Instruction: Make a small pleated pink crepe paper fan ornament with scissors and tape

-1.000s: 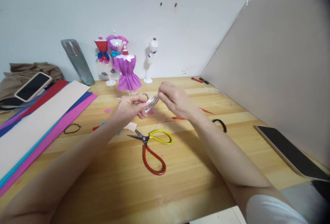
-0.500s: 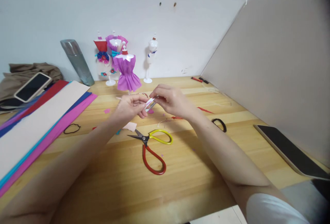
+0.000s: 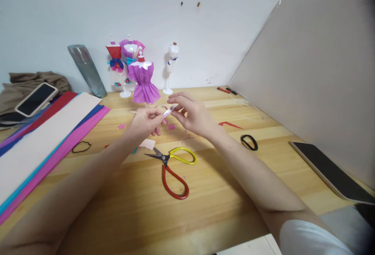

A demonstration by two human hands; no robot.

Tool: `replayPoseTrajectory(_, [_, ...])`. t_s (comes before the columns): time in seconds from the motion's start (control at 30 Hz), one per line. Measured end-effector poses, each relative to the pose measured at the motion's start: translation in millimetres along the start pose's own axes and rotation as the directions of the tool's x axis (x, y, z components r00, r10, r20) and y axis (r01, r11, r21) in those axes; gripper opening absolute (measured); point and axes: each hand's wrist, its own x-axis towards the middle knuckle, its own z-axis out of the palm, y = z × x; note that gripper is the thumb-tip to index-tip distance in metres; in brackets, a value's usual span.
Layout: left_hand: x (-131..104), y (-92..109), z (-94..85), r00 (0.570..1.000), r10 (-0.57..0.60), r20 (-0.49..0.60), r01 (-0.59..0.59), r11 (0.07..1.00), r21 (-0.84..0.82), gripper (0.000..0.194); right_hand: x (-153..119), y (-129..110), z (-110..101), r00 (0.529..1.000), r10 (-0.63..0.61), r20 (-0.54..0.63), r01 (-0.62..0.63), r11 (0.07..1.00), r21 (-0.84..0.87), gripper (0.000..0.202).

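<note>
My left hand (image 3: 146,121) pinches a small narrow whitish strip (image 3: 168,112) with a shiny look between thumb and fingers; its exact kind is too small to make out. The strip slants up to the right. At its far end my right hand (image 3: 193,115) hovers with thumb and fingers apart, and it seems to hold nothing. Below both hands, scissors (image 3: 165,158) with one yellow and one red handle lie partly spread on the wooden table (image 3: 123,208). A pale pink scrap (image 3: 147,144) lies beside their blades.
Behind my hands stand small dress forms, one in a purple crepe dress (image 3: 143,81) and one mostly bare (image 3: 173,57). Coloured paper sheets (image 3: 52,137), a phone (image 3: 37,99) and a bottle (image 3: 88,71) are left. Right are a black band (image 3: 249,142) and a dark tablet-like device (image 3: 328,171).
The fingers of my right hand have come apart from the strip and spread. The strip has turned slightly in my left hand and shows more of its length.
</note>
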Motion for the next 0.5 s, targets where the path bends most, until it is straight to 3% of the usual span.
replayPoseTrajectory(0.17, [-1,4,5.2,0.994,-0.044,-0.100,0.039,0.998,-0.046,0.008,-3,-5,11,0.992,0.072,-0.102,-0.090,0.979,-0.183,0.008])
replayPoseTrajectory(0.33, [-2,2,5.9,0.996,-0.021,-0.085,0.015,0.998,-0.060,0.011,-4,-16,15,0.992,0.121,-0.043,-0.126,0.977,-0.170,0.007])
replayPoseTrajectory(0.5, [-5,7,7.7,0.994,-0.076,-0.077,0.075,0.997,-0.018,0.010,-6,-24,16,0.992,0.127,-0.003,-0.124,0.965,-0.232,0.012])
